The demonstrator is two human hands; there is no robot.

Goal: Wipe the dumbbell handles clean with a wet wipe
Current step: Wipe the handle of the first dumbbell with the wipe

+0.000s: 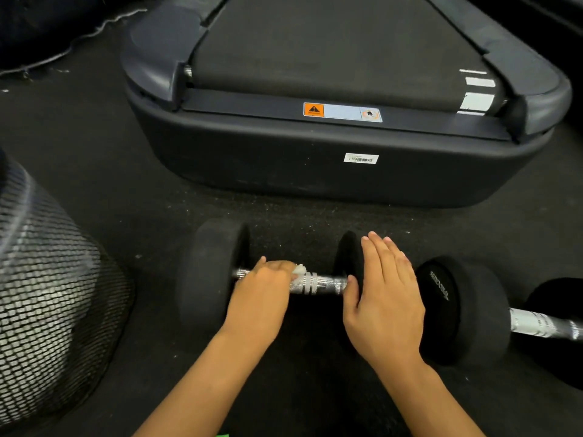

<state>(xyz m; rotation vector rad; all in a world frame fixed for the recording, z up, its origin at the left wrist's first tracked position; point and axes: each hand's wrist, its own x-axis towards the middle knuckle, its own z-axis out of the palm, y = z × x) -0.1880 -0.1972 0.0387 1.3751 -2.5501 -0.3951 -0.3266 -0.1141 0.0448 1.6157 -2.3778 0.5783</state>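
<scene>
A black dumbbell with a chrome handle (318,283) lies on the dark floor in front of me. My left hand (262,298) is closed around the left part of that handle, pressing a white wet wipe (299,270) against it; only a corner of the wipe shows. My right hand (385,298) lies flat, fingers together, on the dumbbell's right weight (348,260), steadying it. A second dumbbell (467,310) lies to the right, its chrome handle (542,324) bare.
The rear end of a treadmill (347,171) stands just beyond the dumbbells. A black mesh bin (53,294) sits at the left. The floor is dark rubber matting (299,222).
</scene>
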